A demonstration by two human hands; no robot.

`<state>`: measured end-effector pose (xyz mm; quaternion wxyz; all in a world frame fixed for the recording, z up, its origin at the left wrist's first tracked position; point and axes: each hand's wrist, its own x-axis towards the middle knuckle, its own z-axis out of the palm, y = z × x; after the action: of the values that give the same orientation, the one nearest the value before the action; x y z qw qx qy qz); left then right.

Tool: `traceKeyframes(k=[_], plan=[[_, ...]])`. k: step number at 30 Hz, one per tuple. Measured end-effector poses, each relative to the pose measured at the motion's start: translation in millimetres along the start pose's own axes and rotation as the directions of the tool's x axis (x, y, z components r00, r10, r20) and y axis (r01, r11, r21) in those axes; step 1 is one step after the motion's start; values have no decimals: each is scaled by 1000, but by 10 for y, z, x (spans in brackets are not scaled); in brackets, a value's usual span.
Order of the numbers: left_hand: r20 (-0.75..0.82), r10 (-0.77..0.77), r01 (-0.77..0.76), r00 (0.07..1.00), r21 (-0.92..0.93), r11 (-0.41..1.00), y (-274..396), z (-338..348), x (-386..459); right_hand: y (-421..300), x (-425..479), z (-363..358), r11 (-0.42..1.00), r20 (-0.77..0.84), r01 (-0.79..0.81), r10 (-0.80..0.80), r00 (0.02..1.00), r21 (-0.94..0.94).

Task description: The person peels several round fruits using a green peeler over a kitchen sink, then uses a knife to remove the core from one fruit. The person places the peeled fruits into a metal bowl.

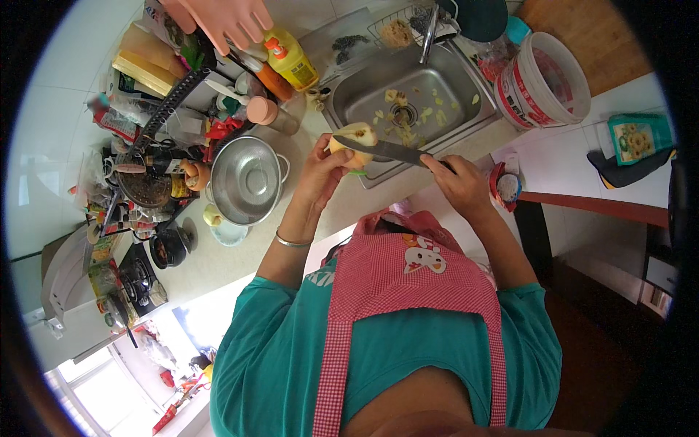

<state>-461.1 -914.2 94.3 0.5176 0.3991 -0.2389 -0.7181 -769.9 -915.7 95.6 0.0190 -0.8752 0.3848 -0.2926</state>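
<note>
Over the front edge of the sink, my left hand [326, 170] grips a pale yellow fruit [357, 158], an apple or a pear, with a cut face and brown core showing. My right hand [461, 183] holds a kitchen knife [390, 151] by its dark handle. Its grey blade lies across the fruit, tip toward my left hand. Below them is a stainless steel sink [349, 104] with scattered peelings [407, 134] and brownish scraps around the drain. A steel colander [246, 185] with side handles stands on the counter left of my left hand.
A small plate [230, 234] and a pale yellow-green piece of fruit [213, 215] lie beside the colander. A yellow pump bottle [292, 63] and a pink-lidded jar [271, 116] stand behind. The faucet [430, 35] overhangs the sink; a white bucket [540, 82] stands to its right.
</note>
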Motion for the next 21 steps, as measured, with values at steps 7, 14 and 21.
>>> traceKeyframes(k=[7,14,21], plan=[[37,-103,105,994,-61,993,-21,-17,-3,71,-12,42,1000,6,-16,16,1000,-3],[34,-113,116,993,-108,987,86,-65,39,508,-391,434,911,182,-411,399,899,32],[71,10,2,997,-161,987,26,-22,-12,385,-287,117,858,114,-454,439,891,241]])
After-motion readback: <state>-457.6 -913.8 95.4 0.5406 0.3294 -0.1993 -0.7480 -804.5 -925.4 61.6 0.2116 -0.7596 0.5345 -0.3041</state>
